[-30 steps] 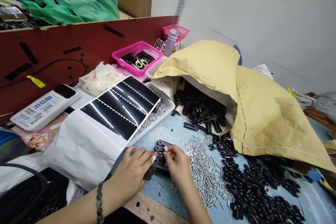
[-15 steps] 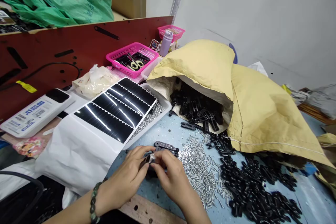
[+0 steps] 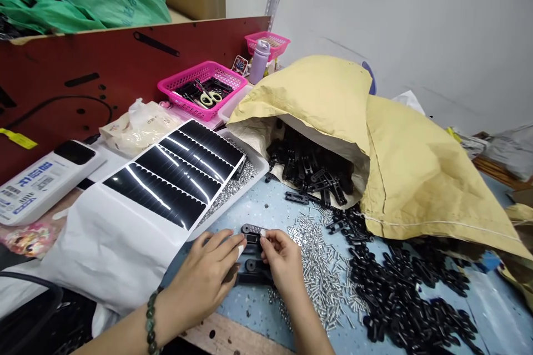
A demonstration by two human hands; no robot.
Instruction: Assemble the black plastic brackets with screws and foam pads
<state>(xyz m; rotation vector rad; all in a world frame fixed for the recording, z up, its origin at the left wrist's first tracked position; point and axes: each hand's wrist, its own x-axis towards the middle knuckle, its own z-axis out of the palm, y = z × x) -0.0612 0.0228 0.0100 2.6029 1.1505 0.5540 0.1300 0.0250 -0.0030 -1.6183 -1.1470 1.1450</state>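
A yellow woven sack [image 3: 408, 177] lies on the blue speckled surface [image 3: 245, 310], its open mouth filled with black plastic links [image 3: 308, 169]. A white tray [image 3: 254, 169] holds small silver washers [image 3: 237, 186] and lies partly under a sheet of black scalloped labels [image 3: 166, 177]. A pink basket [image 3: 200, 80] holds scissors [image 3: 210, 99] and black pieces.

The uppermost link [image 3: 251, 229] lies flat on the surface between the hands, its long axis running roughly left to right across the view. More black links [image 3: 252, 266] lie directly below it in the view. Its finer detail is too small to read.

The left hand [image 3: 208, 266], with a green beaded bracelet [image 3: 150, 316] at the wrist, is part-open, its fingertips at the link's left end. The right hand [image 3: 283, 258] has its fingers drawn together at the link's right end. Whether either hand grips the link cannot be determined. Loose silver screws [image 3: 320, 272] lie to the right.
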